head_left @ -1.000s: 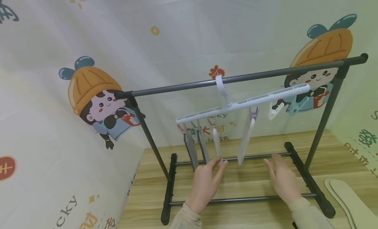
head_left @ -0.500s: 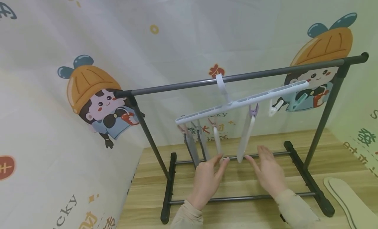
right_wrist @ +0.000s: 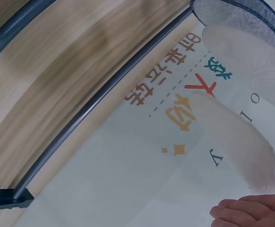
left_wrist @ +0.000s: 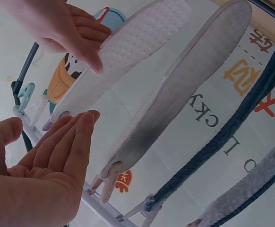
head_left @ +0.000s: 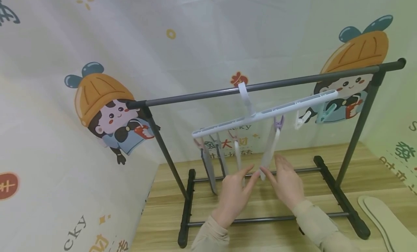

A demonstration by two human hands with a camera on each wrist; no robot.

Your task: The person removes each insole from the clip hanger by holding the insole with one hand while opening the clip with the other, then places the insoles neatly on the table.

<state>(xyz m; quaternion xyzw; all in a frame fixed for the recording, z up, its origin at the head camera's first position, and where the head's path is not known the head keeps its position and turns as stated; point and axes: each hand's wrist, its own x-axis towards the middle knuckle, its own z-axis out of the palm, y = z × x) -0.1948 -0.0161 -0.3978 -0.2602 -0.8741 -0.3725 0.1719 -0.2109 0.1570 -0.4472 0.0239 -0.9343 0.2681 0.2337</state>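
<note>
Several insoles hang by clips from a pale clip hanger (head_left: 267, 114). My right hand (head_left: 288, 183) has its thumb against the lower part of a white insole (head_left: 270, 150) under a purple clip (head_left: 278, 122); its fingers extend on the far side without curling round it. My left hand (head_left: 232, 194) is between that insole and another white insole (head_left: 238, 152), fingers extended and thumb apart, holding nothing. In the left wrist view, the left hand (left_wrist: 47, 170) is palm up below the right hand (left_wrist: 76, 33). Whether the left fingertips touch an insole, I cannot tell.
The hanger hooks over a dark metal rack (head_left: 195, 96) on a wooden tabletop (head_left: 163, 216). Two grey, dark-edged insoles (head_left: 208, 169) hang at the left. An unused white clip (head_left: 302, 119) and a teal clip (head_left: 327, 113) are at the right. More insoles (head_left: 386, 219) lie beside the rack.
My right hand has moved left and reached the white insole under the purple clip. My left hand has shifted slightly right. The hanger has swung a little.
</note>
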